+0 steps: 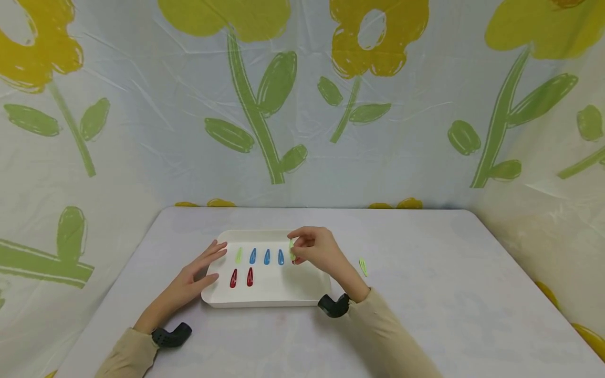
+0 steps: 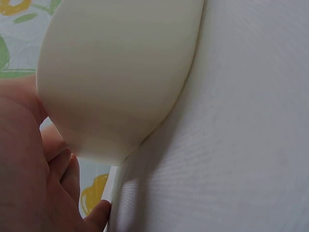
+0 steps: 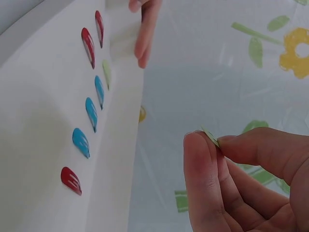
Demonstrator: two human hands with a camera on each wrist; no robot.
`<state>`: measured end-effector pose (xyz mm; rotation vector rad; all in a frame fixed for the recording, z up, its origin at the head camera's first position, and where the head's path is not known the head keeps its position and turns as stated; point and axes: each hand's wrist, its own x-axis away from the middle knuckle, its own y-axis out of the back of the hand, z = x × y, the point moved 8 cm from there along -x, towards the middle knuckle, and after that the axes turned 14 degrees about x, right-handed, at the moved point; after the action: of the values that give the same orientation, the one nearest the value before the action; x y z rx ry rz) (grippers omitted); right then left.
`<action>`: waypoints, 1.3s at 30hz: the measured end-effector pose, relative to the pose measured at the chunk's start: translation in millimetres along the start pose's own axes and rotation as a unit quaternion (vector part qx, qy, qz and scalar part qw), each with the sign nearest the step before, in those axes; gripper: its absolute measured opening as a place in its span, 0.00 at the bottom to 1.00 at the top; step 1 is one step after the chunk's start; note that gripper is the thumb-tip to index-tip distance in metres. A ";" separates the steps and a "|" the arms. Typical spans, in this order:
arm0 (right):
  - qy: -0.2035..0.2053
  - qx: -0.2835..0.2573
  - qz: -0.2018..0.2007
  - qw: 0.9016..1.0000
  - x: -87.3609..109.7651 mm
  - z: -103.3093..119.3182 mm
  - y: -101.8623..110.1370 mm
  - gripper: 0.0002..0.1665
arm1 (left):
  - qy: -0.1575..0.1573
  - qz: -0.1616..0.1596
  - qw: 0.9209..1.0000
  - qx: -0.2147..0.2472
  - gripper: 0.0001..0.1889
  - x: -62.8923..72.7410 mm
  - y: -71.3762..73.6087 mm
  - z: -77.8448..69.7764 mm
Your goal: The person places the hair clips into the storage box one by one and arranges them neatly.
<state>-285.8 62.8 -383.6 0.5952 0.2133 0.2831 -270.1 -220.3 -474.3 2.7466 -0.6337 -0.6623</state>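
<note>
A light green snap hair clip [image 1: 291,247] is pinched between the thumb and fingertips of my right hand [image 1: 315,245], above the white tray [image 1: 288,289]. In the right wrist view the same clip shows thin and edge-on. My left hand [image 1: 194,275] rests at the tray's left rim, fingers spread and fairly straight. Inside the tray's back row lie a green clip [image 1: 239,255], three blue clips [image 1: 267,256] and a red clip [image 3: 71,181], which is partly hidden by my right hand in the head view. Two red clips [image 1: 250,276] form a front row.
Another green hair clip [image 1: 363,267] lies on the white tabletop [image 1: 449,294], right of the tray. A flower-printed curtain [image 1: 179,131] hangs behind the table and along its sides. Each wrist wears a black camera band [image 1: 171,335].
</note>
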 end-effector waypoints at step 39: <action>-0.055 -0.115 0.036 0.991 -25.6 -4.3 -38.7 0.15 | -0.005 0.002 1.000 -0.002 0.29 1.0 -0.2 -2.1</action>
<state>-303.3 26.3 -406.5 0.3884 0.0516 0.3389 -268.2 -220.3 -473.0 2.7392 -0.6391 -0.6759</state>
